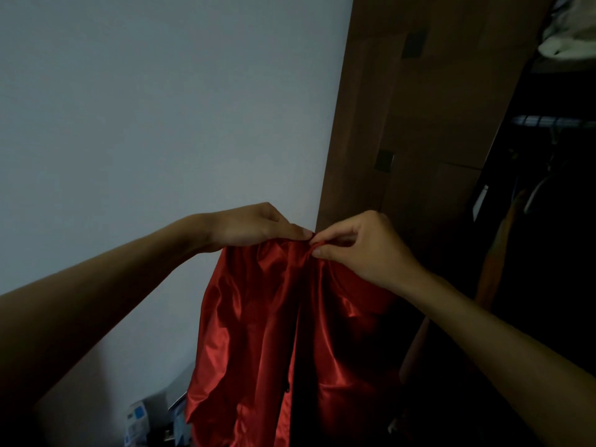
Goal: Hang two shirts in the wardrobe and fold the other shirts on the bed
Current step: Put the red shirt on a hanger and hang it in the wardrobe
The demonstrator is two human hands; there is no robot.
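Observation:
A shiny red satin shirt (267, 343) hangs down in front of me, held up by its top edge. My left hand (254, 227) grips the top of the shirt on the left. My right hand (358, 246) pinches a small fold of red fabric at the collar, right beside my left thumb. The two hands almost touch. The open wardrobe (548, 221) is on the right, dark inside, with a hanging rail (554, 121) across its upper part. No hanger is visible on the shirt.
The brown wardrobe door (419, 108) stands open edge-on behind my hands. Several dark garments (532, 195) hang from the rail. Pale cloth (571, 37) lies on the wardrobe's top shelf. A white wall (161, 108) fills the left. Small boxes (138, 417) sit low at the bottom left.

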